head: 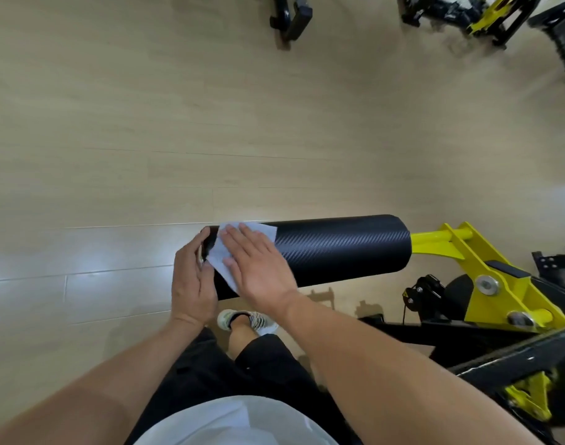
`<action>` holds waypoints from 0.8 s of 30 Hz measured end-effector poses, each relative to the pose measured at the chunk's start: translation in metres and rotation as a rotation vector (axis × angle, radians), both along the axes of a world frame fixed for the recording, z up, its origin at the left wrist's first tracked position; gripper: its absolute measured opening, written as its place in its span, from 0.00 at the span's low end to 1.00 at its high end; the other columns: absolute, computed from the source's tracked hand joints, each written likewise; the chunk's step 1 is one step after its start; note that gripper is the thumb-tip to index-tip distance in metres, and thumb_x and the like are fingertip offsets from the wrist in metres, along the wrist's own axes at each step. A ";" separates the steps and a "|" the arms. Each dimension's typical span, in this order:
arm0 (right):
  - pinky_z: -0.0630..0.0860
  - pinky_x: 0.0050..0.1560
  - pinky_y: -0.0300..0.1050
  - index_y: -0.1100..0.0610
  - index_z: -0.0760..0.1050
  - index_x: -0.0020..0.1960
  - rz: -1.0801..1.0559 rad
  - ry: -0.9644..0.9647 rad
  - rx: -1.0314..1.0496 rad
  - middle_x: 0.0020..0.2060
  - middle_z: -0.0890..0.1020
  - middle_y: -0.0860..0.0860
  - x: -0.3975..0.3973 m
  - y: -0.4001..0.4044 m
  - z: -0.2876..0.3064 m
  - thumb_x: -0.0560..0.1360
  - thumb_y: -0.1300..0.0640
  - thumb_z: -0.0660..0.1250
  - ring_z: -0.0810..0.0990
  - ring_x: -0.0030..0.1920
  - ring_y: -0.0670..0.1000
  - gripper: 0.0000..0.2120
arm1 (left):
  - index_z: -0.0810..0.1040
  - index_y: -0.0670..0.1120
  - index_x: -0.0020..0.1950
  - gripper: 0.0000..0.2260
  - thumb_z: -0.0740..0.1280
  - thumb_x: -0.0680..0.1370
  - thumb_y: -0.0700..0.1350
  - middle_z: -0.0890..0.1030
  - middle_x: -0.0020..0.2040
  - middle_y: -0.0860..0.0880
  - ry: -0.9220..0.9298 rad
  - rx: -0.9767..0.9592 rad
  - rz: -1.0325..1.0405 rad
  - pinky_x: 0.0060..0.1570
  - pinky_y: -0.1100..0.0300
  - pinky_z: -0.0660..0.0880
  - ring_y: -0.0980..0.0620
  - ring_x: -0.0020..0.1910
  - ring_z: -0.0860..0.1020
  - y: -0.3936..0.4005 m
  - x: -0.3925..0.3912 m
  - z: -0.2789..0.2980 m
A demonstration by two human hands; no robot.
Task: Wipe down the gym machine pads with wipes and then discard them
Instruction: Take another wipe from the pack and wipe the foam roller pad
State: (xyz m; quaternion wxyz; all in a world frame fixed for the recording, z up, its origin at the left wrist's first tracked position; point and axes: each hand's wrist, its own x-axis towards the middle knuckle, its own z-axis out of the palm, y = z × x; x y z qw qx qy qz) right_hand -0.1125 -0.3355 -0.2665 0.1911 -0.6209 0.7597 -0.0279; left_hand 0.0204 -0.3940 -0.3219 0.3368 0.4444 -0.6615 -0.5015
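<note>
A black cylindrical roller pad (339, 248) of a gym machine lies across the middle of the view, fixed at its right end to a yellow arm (486, 261). A white wipe (258, 231) is draped over the pad's left end. My right hand (258, 268) lies flat on the wipe with straight fingers, pressing it against the pad. My left hand (191, 277) cups the pad's left end cap, fingers curled around its edge.
The machine's black and yellow frame (499, 342) fills the lower right. My leg and shoe (245, 319) stand just below the pad. Light wooden floor (146, 123) spreads to the left and ahead. Other gym machines (461, 11) stand at the far top.
</note>
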 end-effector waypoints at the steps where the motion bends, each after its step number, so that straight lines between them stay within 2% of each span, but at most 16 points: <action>1: 0.44 0.82 0.47 0.54 0.54 0.83 -0.031 0.023 0.022 0.82 0.58 0.49 -0.018 0.006 0.001 0.88 0.47 0.44 0.51 0.83 0.49 0.26 | 0.76 0.42 0.68 0.19 0.56 0.80 0.42 0.79 0.65 0.52 -0.002 0.032 0.074 0.67 0.61 0.69 0.56 0.65 0.74 -0.007 -0.005 0.004; 3: 0.49 0.82 0.49 0.55 0.59 0.82 -0.220 0.054 0.034 0.81 0.63 0.51 -0.059 0.022 0.006 0.87 0.49 0.45 0.55 0.82 0.49 0.25 | 0.81 0.46 0.58 0.13 0.58 0.81 0.44 0.83 0.52 0.62 -0.002 0.220 0.239 0.56 0.68 0.71 0.62 0.55 0.78 -0.029 -0.021 0.013; 5: 0.52 0.81 0.48 0.56 0.64 0.80 -0.426 0.060 0.049 0.79 0.67 0.52 -0.093 0.037 0.013 0.87 0.54 0.48 0.59 0.81 0.50 0.24 | 0.80 0.49 0.53 0.09 0.61 0.81 0.46 0.83 0.43 0.62 -0.041 0.390 0.331 0.46 0.72 0.69 0.61 0.50 0.79 -0.047 -0.035 0.017; 6: 0.53 0.80 0.48 0.57 0.67 0.79 -0.506 0.045 0.051 0.78 0.69 0.52 -0.098 0.038 0.015 0.86 0.55 0.49 0.60 0.80 0.51 0.23 | 0.80 0.51 0.53 0.07 0.61 0.82 0.47 0.83 0.46 0.59 -0.075 0.424 0.327 0.46 0.70 0.69 0.57 0.52 0.79 -0.051 -0.039 0.015; 8: 0.59 0.77 0.50 0.59 0.75 0.71 -0.597 -0.018 0.025 0.70 0.77 0.55 -0.085 0.021 0.015 0.85 0.56 0.50 0.68 0.76 0.55 0.21 | 0.79 0.51 0.60 0.10 0.59 0.84 0.48 0.81 0.59 0.54 -0.144 0.485 0.236 0.56 0.64 0.68 0.53 0.59 0.76 -0.051 -0.041 0.007; 10: 0.70 0.68 0.54 0.59 0.76 0.63 -0.537 -0.017 -0.002 0.58 0.81 0.59 -0.048 -0.005 0.013 0.85 0.58 0.54 0.77 0.64 0.61 0.15 | 0.77 0.50 0.69 0.16 0.55 0.85 0.49 0.77 0.68 0.51 -0.149 0.587 0.161 0.63 0.61 0.64 0.52 0.65 0.72 -0.046 -0.039 0.001; 11: 0.72 0.66 0.55 0.59 0.76 0.63 -0.454 -0.010 -0.021 0.57 0.81 0.60 -0.024 -0.015 0.008 0.84 0.58 0.56 0.78 0.62 0.62 0.13 | 0.75 0.50 0.72 0.18 0.54 0.86 0.49 0.75 0.71 0.52 -0.144 0.601 0.151 0.65 0.60 0.63 0.52 0.68 0.71 -0.044 -0.038 -0.002; 12: 0.71 0.70 0.55 0.60 0.76 0.66 -0.383 -0.060 -0.055 0.60 0.81 0.60 -0.002 -0.020 0.004 0.85 0.58 0.57 0.77 0.65 0.62 0.14 | 0.74 0.50 0.73 0.19 0.53 0.86 0.50 0.75 0.72 0.52 -0.146 0.591 0.142 0.66 0.60 0.63 0.51 0.70 0.71 -0.043 -0.036 -0.003; 14: 0.58 0.80 0.49 0.60 0.72 0.74 -0.235 -0.136 -0.098 0.72 0.76 0.56 0.022 -0.019 0.001 0.87 0.54 0.52 0.68 0.77 0.55 0.20 | 0.73 0.51 0.73 0.18 0.52 0.86 0.49 0.75 0.72 0.52 -0.139 0.548 0.128 0.66 0.60 0.64 0.52 0.69 0.71 -0.040 -0.033 -0.005; 15: 0.53 0.81 0.47 0.59 0.71 0.76 -0.182 -0.140 -0.105 0.75 0.73 0.53 0.019 -0.014 0.002 0.87 0.53 0.51 0.64 0.79 0.52 0.21 | 0.74 0.52 0.73 0.18 0.51 0.86 0.49 0.76 0.70 0.53 -0.130 0.520 0.123 0.64 0.61 0.64 0.53 0.68 0.72 -0.038 -0.032 -0.007; 17: 0.57 0.80 0.48 0.58 0.73 0.75 -0.167 -0.086 -0.070 0.73 0.75 0.52 -0.008 -0.004 0.003 0.86 0.51 0.48 0.67 0.77 0.52 0.24 | 0.74 0.53 0.71 0.17 0.51 0.87 0.48 0.76 0.66 0.54 -0.140 0.463 0.119 0.61 0.64 0.64 0.55 0.65 0.72 -0.035 -0.030 -0.009; 19: 0.67 0.72 0.52 0.57 0.78 0.65 -0.300 0.010 0.006 0.62 0.82 0.54 -0.048 0.000 0.005 0.83 0.50 0.42 0.76 0.67 0.57 0.28 | 0.75 0.53 0.70 0.17 0.51 0.87 0.49 0.76 0.64 0.55 -0.144 0.428 0.107 0.59 0.66 0.65 0.55 0.63 0.73 -0.032 -0.027 -0.011; 21: 0.67 0.70 0.51 0.56 0.77 0.57 -0.416 0.116 0.081 0.54 0.82 0.52 -0.068 -0.002 0.003 0.83 0.51 0.42 0.77 0.62 0.56 0.26 | 0.74 0.54 0.71 0.18 0.50 0.86 0.50 0.76 0.65 0.56 -0.151 0.383 0.077 0.62 0.65 0.65 0.56 0.63 0.72 -0.029 -0.023 -0.012; 22: 0.65 0.72 0.51 0.56 0.77 0.58 -0.419 0.149 0.092 0.55 0.81 0.51 -0.062 -0.008 -0.001 0.84 0.52 0.44 0.76 0.64 0.56 0.23 | 0.73 0.54 0.71 0.18 0.50 0.86 0.50 0.76 0.66 0.56 -0.156 0.352 0.061 0.64 0.64 0.65 0.57 0.64 0.72 -0.026 -0.021 -0.011; 24: 0.60 0.77 0.50 0.57 0.76 0.67 -0.331 0.098 0.040 0.65 0.80 0.52 -0.027 -0.021 -0.011 0.86 0.52 0.48 0.72 0.71 0.56 0.22 | 0.73 0.54 0.72 0.19 0.50 0.85 0.50 0.76 0.67 0.58 -0.142 0.294 0.039 0.66 0.65 0.65 0.60 0.65 0.72 -0.021 -0.017 -0.009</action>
